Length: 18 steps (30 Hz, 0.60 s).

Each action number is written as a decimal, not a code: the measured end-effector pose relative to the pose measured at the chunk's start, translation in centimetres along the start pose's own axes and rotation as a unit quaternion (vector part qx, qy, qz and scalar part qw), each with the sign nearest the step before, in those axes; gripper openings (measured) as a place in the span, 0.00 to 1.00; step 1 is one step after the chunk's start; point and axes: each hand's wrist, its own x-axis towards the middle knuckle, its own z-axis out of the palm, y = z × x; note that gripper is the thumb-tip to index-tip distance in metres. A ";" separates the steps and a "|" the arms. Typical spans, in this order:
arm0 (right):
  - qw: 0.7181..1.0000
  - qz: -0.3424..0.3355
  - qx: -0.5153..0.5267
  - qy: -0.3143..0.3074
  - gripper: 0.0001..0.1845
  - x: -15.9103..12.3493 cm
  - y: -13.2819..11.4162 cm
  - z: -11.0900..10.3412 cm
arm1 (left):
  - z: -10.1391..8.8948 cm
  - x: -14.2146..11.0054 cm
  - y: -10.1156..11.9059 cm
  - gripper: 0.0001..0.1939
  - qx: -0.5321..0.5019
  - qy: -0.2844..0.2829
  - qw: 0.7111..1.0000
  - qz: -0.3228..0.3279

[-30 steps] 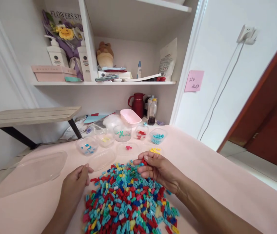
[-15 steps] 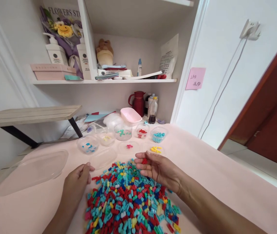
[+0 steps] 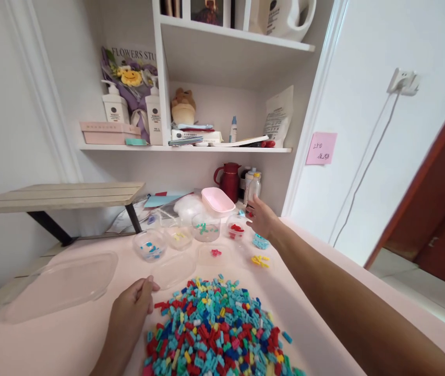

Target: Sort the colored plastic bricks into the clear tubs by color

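A heap of small coloured bricks (image 3: 214,329) lies on the pink table in front of me. My left hand (image 3: 132,305) rests at the heap's left edge, its fingers curled in and the thumb out, with nothing visible in it. My right hand (image 3: 260,219) reaches far forward with its fingers stretched out, right beside a small clear bowl of red bricks (image 3: 236,230). The arm partly hides a bowl of light blue bricks (image 3: 260,242).
Other clear bowls hold green (image 3: 205,228), yellow (image 3: 179,236) and blue bricks (image 3: 149,245). Flat lids carry pink (image 3: 215,253) and yellow pieces (image 3: 260,260). At the left lies a large clear lid (image 3: 61,282). Behind the bowls stand a pink tub (image 3: 217,200), a red flask (image 3: 230,180) and bottles.
My right hand has left the heap, where it held a red brick, and reached forward to the bowl of red bricks. The view tilted up. My left hand stayed put.
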 end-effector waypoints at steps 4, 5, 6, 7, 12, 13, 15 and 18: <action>1.000 -0.017 0.010 0.019 0.23 0.1 -0.2 -0.5 | 0.0 0.0 0.1 0.24 -0.005 -0.008 1.000 -0.003; 0.999 -0.025 0.015 0.026 0.22 -0.5 -0.1 -0.8 | 0.0 0.0 0.1 0.24 -0.004 -0.009 1.000 -0.006; 0.999 -0.033 0.024 0.028 0.21 -1.2 0.0 -1.2 | 0.0 -0.1 0.1 0.24 -0.002 -0.009 1.000 -0.009; 0.998 -0.037 0.040 0.021 0.20 -2.0 0.1 -1.6 | 0.0 -0.1 0.0 0.24 -0.001 -0.010 1.000 -0.011; 0.975 0.033 0.194 -0.101 0.18 -7.7 0.8 -3.6 | 0.0 0.0 -0.3 0.24 0.005 -0.011 1.000 -0.014; 0.968 0.061 0.211 -0.123 0.19 -8.8 1.1 -3.8 | 0.1 0.0 -0.3 0.25 0.007 -0.012 1.000 -0.014; 0.955 0.116 0.222 -0.156 0.21 -10.6 1.9 -4.1 | 0.1 0.1 -0.5 0.24 0.007 -0.012 1.000 -0.014; 0.952 0.164 0.197 -0.166 0.16 -12.1 3.6 -4.0 | 0.1 0.2 -0.7 0.24 0.003 -0.008 1.000 -0.010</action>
